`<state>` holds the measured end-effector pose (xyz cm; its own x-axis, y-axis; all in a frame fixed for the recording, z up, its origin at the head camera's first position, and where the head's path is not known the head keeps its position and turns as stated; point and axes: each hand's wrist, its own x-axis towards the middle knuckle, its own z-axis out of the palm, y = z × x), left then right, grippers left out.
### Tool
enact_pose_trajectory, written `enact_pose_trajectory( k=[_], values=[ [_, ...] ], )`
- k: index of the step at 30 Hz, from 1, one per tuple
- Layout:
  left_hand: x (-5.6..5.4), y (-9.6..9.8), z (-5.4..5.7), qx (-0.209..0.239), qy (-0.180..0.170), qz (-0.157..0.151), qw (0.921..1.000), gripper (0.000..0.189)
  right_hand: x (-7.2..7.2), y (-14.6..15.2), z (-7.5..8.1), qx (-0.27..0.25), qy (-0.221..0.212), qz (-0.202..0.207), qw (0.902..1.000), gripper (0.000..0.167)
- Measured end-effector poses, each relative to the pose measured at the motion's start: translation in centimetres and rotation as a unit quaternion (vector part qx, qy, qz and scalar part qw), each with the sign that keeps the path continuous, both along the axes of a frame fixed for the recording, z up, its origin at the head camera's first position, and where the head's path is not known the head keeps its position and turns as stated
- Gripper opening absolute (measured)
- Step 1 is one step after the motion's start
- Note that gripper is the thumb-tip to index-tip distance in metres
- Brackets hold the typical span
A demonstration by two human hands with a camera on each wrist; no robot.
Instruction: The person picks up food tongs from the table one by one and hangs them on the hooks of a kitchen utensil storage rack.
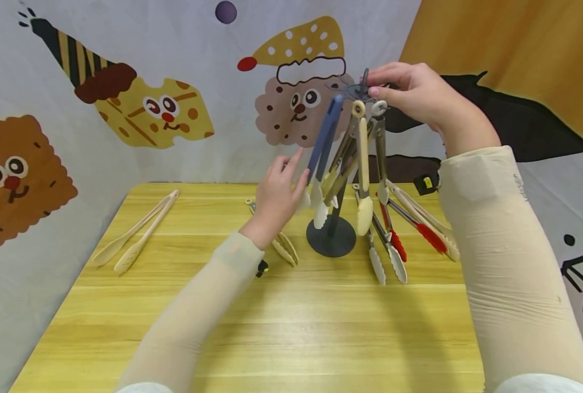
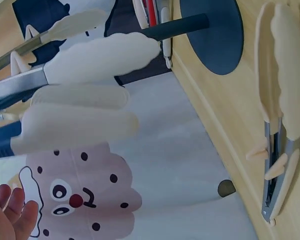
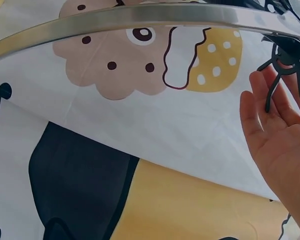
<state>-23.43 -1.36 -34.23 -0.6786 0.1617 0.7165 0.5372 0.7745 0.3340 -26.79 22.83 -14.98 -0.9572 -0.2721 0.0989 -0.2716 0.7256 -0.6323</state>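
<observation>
A dark rack (image 1: 332, 244) with a round base stands on the table, hung with several kitchen tongs. My right hand (image 1: 414, 93) grips the rack's hooked top between thumb and fingers; its fingers lie behind the hooks (image 3: 286, 60) in the right wrist view. Left of the pole, blue-handled tongs (image 1: 327, 136) with pale tips hang, and cream-handled tongs (image 1: 364, 164) hang at the front. My left hand (image 1: 279, 188) is raised beside the blue tongs, fingers extended, holding nothing. In the left wrist view its fingertips are below the hanging pale tips (image 2: 80, 127).
Beige tongs (image 1: 141, 232) lie at the table's left. Cream-tipped tongs (image 2: 290, 75) lie left of the base. White-tipped tongs (image 1: 394, 256), red-tipped tongs (image 1: 429, 237) and other beige tongs (image 1: 419, 210) lie to the right. A patterned cloth (image 1: 232, 158) hangs behind.
</observation>
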Motion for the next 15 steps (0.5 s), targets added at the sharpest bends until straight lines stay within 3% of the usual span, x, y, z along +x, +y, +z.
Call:
enact_pose_trajectory(
  k=[15],
  values=[
    [0.1,-3.9,-1.7,0.014,-0.053,0.010,0.9984,0.042,0.1,0.0,1.8,0.107,0.015,0.012,0.9941,0.050]
  ],
)
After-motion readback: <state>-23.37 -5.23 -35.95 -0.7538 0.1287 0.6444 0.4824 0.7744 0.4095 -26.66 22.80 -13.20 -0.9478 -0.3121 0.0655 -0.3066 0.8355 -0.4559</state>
